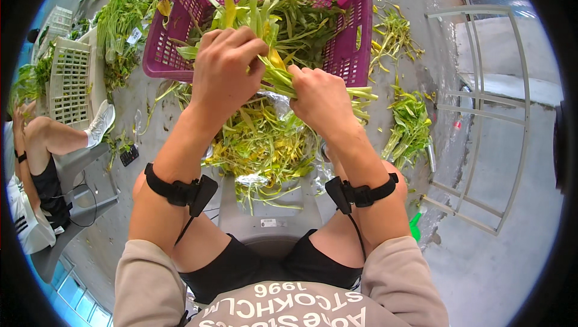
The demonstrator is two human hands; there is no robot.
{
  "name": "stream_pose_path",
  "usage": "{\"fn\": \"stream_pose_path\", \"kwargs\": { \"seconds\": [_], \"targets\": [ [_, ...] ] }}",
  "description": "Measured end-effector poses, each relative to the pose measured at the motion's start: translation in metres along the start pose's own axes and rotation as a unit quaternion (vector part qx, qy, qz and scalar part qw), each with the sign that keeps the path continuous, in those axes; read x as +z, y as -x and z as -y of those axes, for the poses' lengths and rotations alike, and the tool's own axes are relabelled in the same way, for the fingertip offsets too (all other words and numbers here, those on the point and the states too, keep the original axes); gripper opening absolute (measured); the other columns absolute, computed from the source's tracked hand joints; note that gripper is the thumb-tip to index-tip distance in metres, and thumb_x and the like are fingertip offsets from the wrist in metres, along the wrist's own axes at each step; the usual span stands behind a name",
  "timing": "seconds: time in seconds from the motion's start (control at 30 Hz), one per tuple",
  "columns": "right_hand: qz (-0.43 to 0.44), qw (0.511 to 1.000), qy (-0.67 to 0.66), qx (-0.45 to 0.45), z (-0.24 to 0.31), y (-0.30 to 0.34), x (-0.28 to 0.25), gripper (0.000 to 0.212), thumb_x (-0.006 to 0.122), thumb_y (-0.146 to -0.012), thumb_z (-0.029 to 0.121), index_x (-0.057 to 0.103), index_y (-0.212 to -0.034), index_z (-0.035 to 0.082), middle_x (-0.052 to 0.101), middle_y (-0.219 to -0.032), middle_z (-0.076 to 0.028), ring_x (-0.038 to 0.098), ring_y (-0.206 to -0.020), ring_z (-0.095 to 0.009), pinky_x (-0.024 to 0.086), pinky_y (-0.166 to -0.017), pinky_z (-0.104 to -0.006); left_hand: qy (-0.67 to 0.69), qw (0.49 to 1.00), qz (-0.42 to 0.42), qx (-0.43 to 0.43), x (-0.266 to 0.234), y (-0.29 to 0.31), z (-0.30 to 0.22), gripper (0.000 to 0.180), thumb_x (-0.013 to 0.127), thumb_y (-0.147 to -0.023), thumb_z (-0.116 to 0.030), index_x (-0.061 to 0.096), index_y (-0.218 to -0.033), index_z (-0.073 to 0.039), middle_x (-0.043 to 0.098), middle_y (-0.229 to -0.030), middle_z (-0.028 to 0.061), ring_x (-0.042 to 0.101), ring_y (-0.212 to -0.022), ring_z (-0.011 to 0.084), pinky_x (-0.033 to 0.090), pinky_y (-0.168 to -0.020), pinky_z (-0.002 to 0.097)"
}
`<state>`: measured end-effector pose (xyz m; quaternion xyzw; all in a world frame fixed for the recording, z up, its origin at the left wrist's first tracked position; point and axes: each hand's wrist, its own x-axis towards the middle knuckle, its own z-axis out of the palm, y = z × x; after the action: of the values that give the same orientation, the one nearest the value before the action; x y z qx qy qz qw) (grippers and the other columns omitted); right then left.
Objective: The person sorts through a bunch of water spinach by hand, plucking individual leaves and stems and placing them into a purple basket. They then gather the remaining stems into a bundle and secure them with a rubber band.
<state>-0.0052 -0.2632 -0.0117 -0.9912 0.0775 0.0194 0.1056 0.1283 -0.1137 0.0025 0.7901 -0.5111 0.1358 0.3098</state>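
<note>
A bunch of leafy greens (278, 74), with long pale stems and some yellowed leaves, is held in front of me over the near rim of a purple plastic basket (168, 65). My right hand (322, 95) is closed round the stems, whose cut ends stick out to its right. Curled at the leafy part, my left hand (229, 65) has its fingers closed on the leaves; its fingertips are partly hidden. Inside the basket lie more loose greens (307, 29). Below my hands, between my legs, is a heap of yellow and green trimmings (265, 137).
More greens (129, 11) are piled left of the basket, and a small bunch (409, 119) lies on the floor to the right. A metal frame (478, 95) stands at the far right. At the left sits another person (45, 146) beside a pale crate (69, 83).
</note>
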Motion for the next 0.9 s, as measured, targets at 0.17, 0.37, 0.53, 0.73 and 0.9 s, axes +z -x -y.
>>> {"fn": "stream_pose_path", "kwargs": {
  "seconds": [0.17,0.37,0.53,0.73,0.9],
  "targets": [
    [0.014,1.0,-0.013,0.017,-0.003,0.0,-0.004,0.023,0.072,-0.074,0.008,0.06,-0.093,0.005,0.07,-0.083,-0.013,0.071,-0.085,-0.031,0.057,-0.073,-0.0428,0.076,0.991,-0.05,-0.098,-0.011,-0.007,0.01,0.011,0.069,-0.081,-0.001,0.071,-0.091,-0.006,0.069,-0.09,0.0063,0.068,-0.083,0.0242,0.05,-0.081,0.0344],
    [-0.022,0.995,0.005,0.094,-0.032,-0.001,-0.014,0.022,0.07,-0.075,0.009,0.058,-0.093,0.005,0.07,-0.087,-0.015,0.071,-0.087,-0.034,0.058,-0.074,-0.0451,0.151,0.962,-0.213,-0.085,-0.027,-0.014,0.0,0.017,0.067,-0.084,0.008,0.071,-0.096,-0.003,0.07,-0.094,0.009,0.069,-0.085,0.0217,0.053,-0.075,0.0319],
    [-0.122,0.968,-0.032,0.216,-0.04,-0.006,-0.02,0.029,0.075,-0.074,0.015,0.06,-0.095,0.005,0.069,-0.088,-0.017,0.07,-0.085,-0.038,0.057,-0.073,-0.048,0.225,0.957,-0.07,-0.167,-0.029,0.0,0.001,0.018,0.067,-0.085,0.006,0.072,-0.099,-0.002,0.071,-0.095,0.0112,0.069,-0.084,0.0235,0.054,-0.074,0.0338],
    [-0.268,0.94,-0.04,0.208,-0.042,-0.014,-0.026,0.035,0.077,-0.073,0.015,0.062,-0.102,0.004,0.068,-0.088,-0.013,0.068,-0.084,-0.035,0.055,-0.069,-0.0461,0.115,0.916,0.383,-0.015,-0.005,0.026,0.005,0.037,0.078,-0.079,-0.015,0.071,-0.114,-0.005,0.072,-0.107,0.0162,0.067,-0.098,0.0368,0.054,-0.085,0.0447],
    [-0.369,0.923,-0.082,0.075,-0.032,-0.017,-0.017,0.037,0.076,-0.072,0.011,0.062,-0.105,0.005,0.064,-0.086,-0.009,0.064,-0.079,-0.031,0.051,-0.066,-0.0427,0.208,0.941,0.261,-0.044,-0.016,0.023,0.001,0.04,0.079,-0.081,-0.02,0.067,-0.115,-0.001,0.07,-0.103,0.0168,0.068,-0.096,0.0347,0.055,-0.084,0.0423]
  ]
}}
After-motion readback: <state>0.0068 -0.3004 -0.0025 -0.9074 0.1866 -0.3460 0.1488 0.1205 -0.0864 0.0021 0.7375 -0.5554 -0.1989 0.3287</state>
